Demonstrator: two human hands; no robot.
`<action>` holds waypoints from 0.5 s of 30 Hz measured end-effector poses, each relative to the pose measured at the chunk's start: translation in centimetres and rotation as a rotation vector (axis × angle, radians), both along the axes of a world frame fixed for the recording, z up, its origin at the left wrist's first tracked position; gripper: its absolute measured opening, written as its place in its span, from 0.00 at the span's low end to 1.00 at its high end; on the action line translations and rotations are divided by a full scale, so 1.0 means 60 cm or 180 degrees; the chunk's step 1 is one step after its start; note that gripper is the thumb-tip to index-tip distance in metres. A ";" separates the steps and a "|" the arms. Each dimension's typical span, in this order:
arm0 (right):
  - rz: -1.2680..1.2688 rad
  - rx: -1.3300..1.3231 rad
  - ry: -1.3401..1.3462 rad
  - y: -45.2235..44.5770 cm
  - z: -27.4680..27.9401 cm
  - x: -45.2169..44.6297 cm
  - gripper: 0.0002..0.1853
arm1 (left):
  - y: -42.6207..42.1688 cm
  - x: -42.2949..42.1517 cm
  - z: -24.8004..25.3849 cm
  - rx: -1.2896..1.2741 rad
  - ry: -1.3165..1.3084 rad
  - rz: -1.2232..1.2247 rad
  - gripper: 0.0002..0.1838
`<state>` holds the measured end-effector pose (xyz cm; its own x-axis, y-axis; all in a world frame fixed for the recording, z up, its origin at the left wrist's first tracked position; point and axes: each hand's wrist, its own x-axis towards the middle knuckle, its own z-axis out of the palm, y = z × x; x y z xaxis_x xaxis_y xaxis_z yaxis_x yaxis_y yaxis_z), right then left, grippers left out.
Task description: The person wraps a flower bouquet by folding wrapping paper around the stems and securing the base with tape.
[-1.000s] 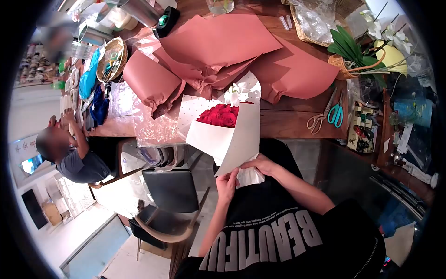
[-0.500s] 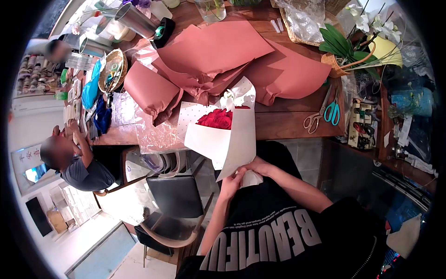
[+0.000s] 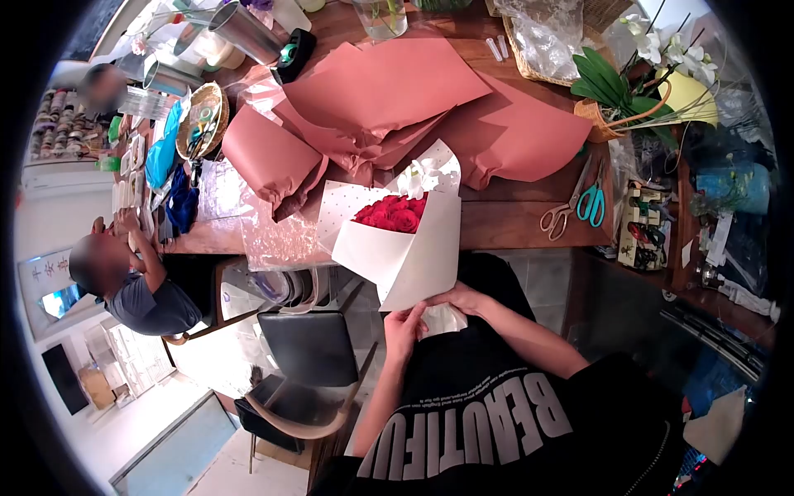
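Note:
A bouquet (image 3: 420,252) wrapped in white paper is held upright at the near edge of the table. Red roses (image 3: 389,214) fill it, and a white orchid bloom (image 3: 419,176) sits at their back against a dotted inner sheet. My left hand (image 3: 404,328) closes on the paper at the narrow base, thumb and fingers pinching the lower edge. On the other side my right hand (image 3: 461,299) grips the same base, its fingers partly hidden by the wrap. Crumpled white paper (image 3: 444,320) sticks out below, between the hands and my black shirt.
Sheets of reddish-brown wrapping paper (image 3: 385,87) spread across the wooden table (image 3: 529,217). Scissors with teal handles (image 3: 591,204) and another pair (image 3: 556,221) lie to the right, near a basket with an orchid plant (image 3: 608,83). A black chair (image 3: 310,347) stands left; a person (image 3: 153,302) sits beyond.
The bouquet has turned slightly, showing more of the orchid and roses. My left hand has shifted a little left and down along the base; my right hand stays at the wrap.

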<state>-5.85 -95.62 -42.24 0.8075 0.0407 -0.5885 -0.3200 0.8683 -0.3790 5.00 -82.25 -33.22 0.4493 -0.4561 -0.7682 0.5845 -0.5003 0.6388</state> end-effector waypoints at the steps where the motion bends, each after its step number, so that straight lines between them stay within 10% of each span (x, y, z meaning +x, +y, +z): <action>1: -0.0139 -0.0075 0.0020 0.005 0.000 0.000 0.30 | 0.003 -0.003 -0.005 0.0009 0.0000 0.0005 0.10; 4: -0.0230 -0.0086 -0.0013 0.006 0.006 0.005 0.31 | -0.003 -0.019 -0.020 -0.0026 -0.0586 0.1056 0.08; 15: -0.0377 -0.0426 0.0288 0.003 0.041 0.014 0.31 | -0.002 -0.035 -0.080 -0.0652 -0.0987 0.1185 0.16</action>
<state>-5.04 -95.46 -39.79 0.7456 -0.1348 -0.6526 -0.2567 0.8456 -0.4680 2.91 -82.35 -38.04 0.8016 -0.3491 -0.4853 0.4668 -0.1415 0.8730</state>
